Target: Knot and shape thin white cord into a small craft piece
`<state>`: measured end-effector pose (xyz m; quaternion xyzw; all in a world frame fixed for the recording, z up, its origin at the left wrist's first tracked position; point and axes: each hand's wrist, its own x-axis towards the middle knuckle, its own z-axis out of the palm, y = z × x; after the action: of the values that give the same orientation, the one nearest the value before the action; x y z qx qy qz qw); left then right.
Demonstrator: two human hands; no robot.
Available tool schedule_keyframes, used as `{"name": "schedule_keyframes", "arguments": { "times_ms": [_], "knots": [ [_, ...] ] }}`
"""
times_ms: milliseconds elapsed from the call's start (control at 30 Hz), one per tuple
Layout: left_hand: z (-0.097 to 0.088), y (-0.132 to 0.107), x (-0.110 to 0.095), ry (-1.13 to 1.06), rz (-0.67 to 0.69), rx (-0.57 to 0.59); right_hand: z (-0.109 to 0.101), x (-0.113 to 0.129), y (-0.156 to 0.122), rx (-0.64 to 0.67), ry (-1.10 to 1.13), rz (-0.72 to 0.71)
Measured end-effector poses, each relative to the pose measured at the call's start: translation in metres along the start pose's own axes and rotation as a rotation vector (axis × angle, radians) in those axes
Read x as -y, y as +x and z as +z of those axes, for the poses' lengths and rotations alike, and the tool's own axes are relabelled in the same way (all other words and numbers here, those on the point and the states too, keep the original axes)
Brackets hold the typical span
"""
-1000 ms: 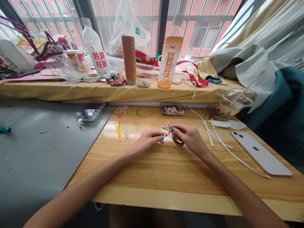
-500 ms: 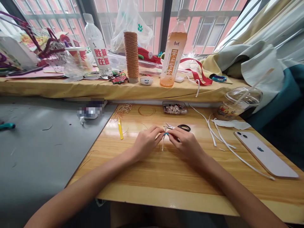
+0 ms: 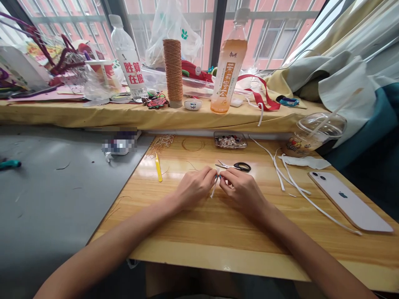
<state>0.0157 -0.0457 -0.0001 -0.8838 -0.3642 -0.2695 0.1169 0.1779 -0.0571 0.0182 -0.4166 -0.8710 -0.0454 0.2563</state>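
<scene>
Both hands nearly meet, fingertip to fingertip, above the wooden counter (image 3: pixel 187 245). We see left hand (image 3: pixel 197 183) and right hand (image 3: pixel 242 187) each pinching the same white cord (image 3: pixel 213 192), low over the middle of the surface. Cord: slim, pale, matt; lower end hangs free beneath the fingertips, slanting a little to the left, its tip slightly thicker. A short upper bit pokes up past the fingers. Middle portion hidden by the fingertips; we cannot tell if it is knotted. Just beyond lie black-handled scissors (image 3: pixel 242 167). We note looser white strips (image 3: pixel 282 182) to the right, yellow tweezers (image 3: pixel 158 168) to the left.
</scene>
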Motion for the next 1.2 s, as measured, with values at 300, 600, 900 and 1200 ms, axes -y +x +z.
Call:
{"name": "schedule_keyframes", "arguments": {
  "times_ms": [300,600,900,1200],
  "knots": [
    [0.000,0.001,-0.002,0.052,0.001,-0.077,0.001,0.003,0.001,-0.028,-0.048,-0.001],
    [0.003,0.000,-0.003,0.001,-0.048,-0.037,0.001,0.004,0.001,0.005,-0.087,-0.003],
    [0.001,0.001,-0.003,-0.069,-0.127,-0.004,0.001,0.003,0.001,0.042,-0.101,-0.014],
    [-0.011,0.010,0.018,-0.266,-0.185,0.348,-0.003,-0.014,0.002,0.110,-0.025,0.028]
  ]
}}
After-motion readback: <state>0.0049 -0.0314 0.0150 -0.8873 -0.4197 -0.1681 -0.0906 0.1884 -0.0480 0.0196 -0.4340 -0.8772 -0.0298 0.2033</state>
